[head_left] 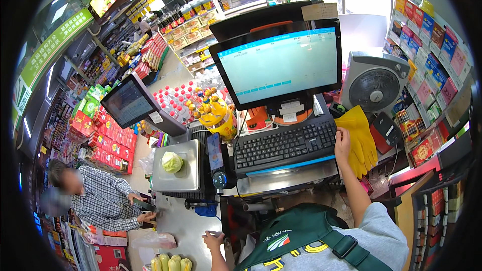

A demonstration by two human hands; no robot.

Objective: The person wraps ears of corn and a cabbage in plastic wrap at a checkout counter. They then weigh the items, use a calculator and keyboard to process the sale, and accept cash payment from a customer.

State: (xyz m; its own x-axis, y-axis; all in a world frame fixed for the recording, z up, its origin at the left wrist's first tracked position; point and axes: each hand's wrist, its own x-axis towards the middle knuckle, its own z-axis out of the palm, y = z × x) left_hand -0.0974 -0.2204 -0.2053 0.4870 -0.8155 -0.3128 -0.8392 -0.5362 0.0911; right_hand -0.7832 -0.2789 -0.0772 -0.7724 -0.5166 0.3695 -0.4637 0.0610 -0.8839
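Note:
My right hand (342, 143) is at the right end of a black keyboard (286, 143), beside a pair of yellow rubber gloves (357, 139); its fingertips are not clear. My left hand (214, 239) hovers by the near edge of a stainless-steel counter (188, 218), fingers apart and holding nothing visible. On the steel plate of a weighing scale (160, 178) sits a pale green cabbage (172, 162). Several ears of corn (171, 262) lie on the counter at the bottom, close to a clear plastic bag (154, 240). Above the keyboard stands a lit monitor (280, 67).
Across the counter a person in a checked shirt (105, 195) holds a dark phone (145, 205). A payment terminal (215, 162) stands between scale and keyboard. A grey box fan (374, 82), a yellow lollipop tub (220, 120) and the scale's display (130, 101) surround the workplace.

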